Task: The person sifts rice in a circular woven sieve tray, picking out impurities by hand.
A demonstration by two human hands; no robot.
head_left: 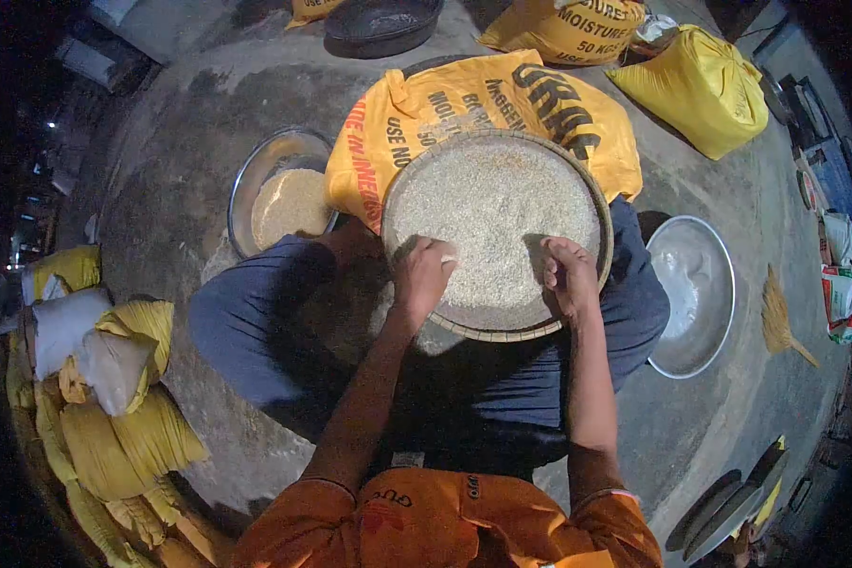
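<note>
A round woven winnowing tray (502, 335) rests over my lap, its near rim toward my body. Pale grain (502, 208), which looks like rice, covers most of its surface. On the left part of the grain is my left hand (424, 276), fingers bent together at the tips; what they pinch is too small to name. My right hand (570, 270) hovers over or touches the right side of the grain, its fingers curled in with the thumb side up. Whether anything lies inside those fingers is hidden. Beyond the tray, partly under it, spreads a yellow-orange printed sack (369, 142).
To the left stands a metal basin (239, 180) holding brownish grain (292, 206). Another metal basin (696, 317) is on the right, near a small straw broom (776, 317). Filled sacks (701, 90) and a dark pan (383, 28) stand farther off. Folded sacks (128, 435) lie left.
</note>
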